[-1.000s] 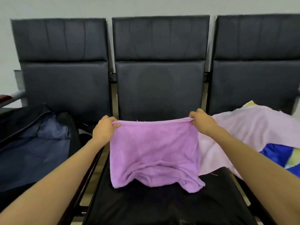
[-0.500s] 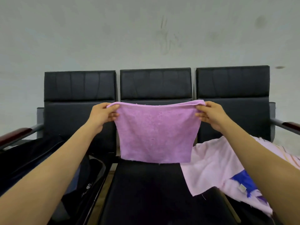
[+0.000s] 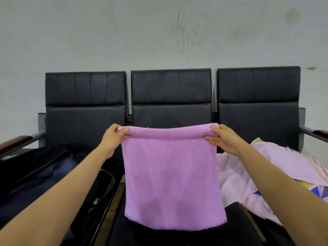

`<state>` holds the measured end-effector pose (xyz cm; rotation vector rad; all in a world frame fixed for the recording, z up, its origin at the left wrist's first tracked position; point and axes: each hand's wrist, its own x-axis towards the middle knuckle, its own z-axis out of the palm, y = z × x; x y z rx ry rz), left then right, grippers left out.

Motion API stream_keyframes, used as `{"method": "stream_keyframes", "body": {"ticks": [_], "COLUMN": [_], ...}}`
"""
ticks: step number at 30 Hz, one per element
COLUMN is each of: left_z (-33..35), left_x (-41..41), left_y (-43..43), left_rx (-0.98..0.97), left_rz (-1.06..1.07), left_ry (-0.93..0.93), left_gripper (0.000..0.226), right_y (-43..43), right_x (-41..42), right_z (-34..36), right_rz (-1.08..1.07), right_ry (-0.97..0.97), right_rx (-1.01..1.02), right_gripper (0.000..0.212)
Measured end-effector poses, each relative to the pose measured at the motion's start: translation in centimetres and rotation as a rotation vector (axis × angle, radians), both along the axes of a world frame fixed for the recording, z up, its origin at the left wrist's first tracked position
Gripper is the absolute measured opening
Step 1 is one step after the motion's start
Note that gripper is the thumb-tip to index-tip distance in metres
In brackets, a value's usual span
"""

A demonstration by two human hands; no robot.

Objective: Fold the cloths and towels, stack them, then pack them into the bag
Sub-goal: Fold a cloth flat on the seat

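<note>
A purple towel (image 3: 172, 176) hangs flat in the air over the middle seat (image 3: 236, 228), doubled over along its top edge. My left hand (image 3: 114, 137) pinches its top left corner. My right hand (image 3: 222, 138) pinches the top right corner, thumb on top. The towel's lower edge hangs just above the seat cushion. An open dark bag (image 3: 44, 176) lies on the left seat. A pale pink cloth (image 3: 276, 164) and a cloth with blue and yellow print (image 3: 314, 189) lie heaped on the right seat.
Three black padded chairs (image 3: 171, 86) stand in a row against a grey wall. Wood-topped armrests (image 3: 15, 143) jut out at both ends. A gap between the left and middle seats shows the floor (image 3: 115, 201).
Both hands lifted the purple towel off the middle seat until it hung free, then lowered it a little. The view tilted up and the towel now looks longer.
</note>
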<state>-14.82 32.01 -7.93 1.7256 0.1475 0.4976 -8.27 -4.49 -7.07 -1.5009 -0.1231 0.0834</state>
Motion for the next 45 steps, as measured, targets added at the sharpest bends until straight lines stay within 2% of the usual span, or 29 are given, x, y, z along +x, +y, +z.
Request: {"method": "stream_keyframes", "body": {"ticks": [7,12,15,17,21,24,27,29,34,43,45], "left_z": [0.1,-1.9,-3.4,-4.5,-8.3,-12.2,-15.7,-17.4,-18.5,-20.4,-21.0], "left_x": [0.3,-1.0,-2.7,-3.9,-5.2,-5.1,-4.3,-3.5,-0.4,5.5,6.1], "left_y": [0.3,0.3,0.3,0.6,0.9,0.4,-0.1,-0.2,-0.9,-1.4,-1.7], "left_rx": [0.027,0.056,0.043,0.086,0.249,0.310,0.349,0.305,0.156,0.083,0.143], "left_rz": [0.044,0.057,-0.028,-0.134,-0.325,-0.326,-0.226,-0.141,0.011,0.169,0.197], "left_ry": [-0.140,-0.073,0.079,0.265,0.644,0.765,0.743,0.686,0.575,0.533,0.555], "left_gripper": [0.016,0.024,0.027,0.029,0.014,0.018,0.022,0.027,0.027,0.022,0.025], "right_y": [0.7,0.3,-0.7,-1.6,-2.6,-2.4,-2.1,-1.8,-0.5,1.4,1.5], "right_x": [0.5,0.2,-0.3,-1.1,-3.1,-4.0,-4.0,-3.2,0.0,5.8,6.2], "right_z": [0.2,-1.7,-3.7,-5.3,-8.9,-12.4,-15.6,-17.1,-18.6,-20.4,-21.0], "right_rz": [-0.019,-0.009,0.017,0.087,0.239,0.256,0.205,0.142,-0.036,-0.156,-0.170], "right_ry": [-0.194,-0.184,-0.043,0.118,0.350,0.464,0.522,0.489,0.343,0.327,0.298], "right_rx": [0.134,0.029,-0.145,-0.307,-0.598,-0.662,-0.698,-0.677,-0.642,-0.601,-0.653], "right_gripper": [0.010,0.014,0.020,0.032,0.052,0.047,0.024,0.014,0.012,0.011,0.010]}}
